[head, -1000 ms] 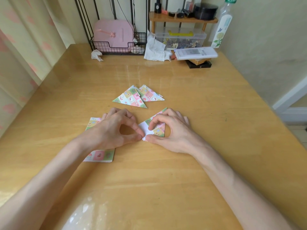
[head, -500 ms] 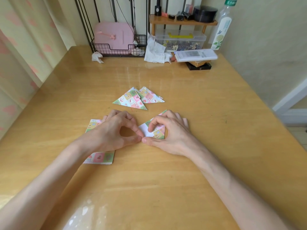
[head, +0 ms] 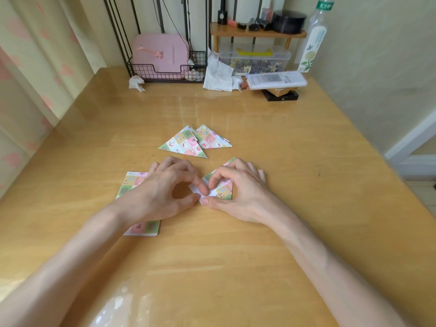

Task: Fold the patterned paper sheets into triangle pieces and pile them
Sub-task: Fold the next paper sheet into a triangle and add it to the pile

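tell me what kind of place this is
Most likely a home desk, perhaps in a bedroom: a wooden table beside a patterned curtain, with a small shelf of personal bits and a remote control at the back.

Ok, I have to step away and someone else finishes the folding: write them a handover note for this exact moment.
Left hand: thumb and forefinger pinch the white corner of the half-folded sheet.
Right hand: pinches the same corner, fingers over the sheet.
Done: at least two folded triangles overlap on the table beyond the hands.
Left: finish this fold, pile it, then fold the stack of flat sheets under the left wrist.
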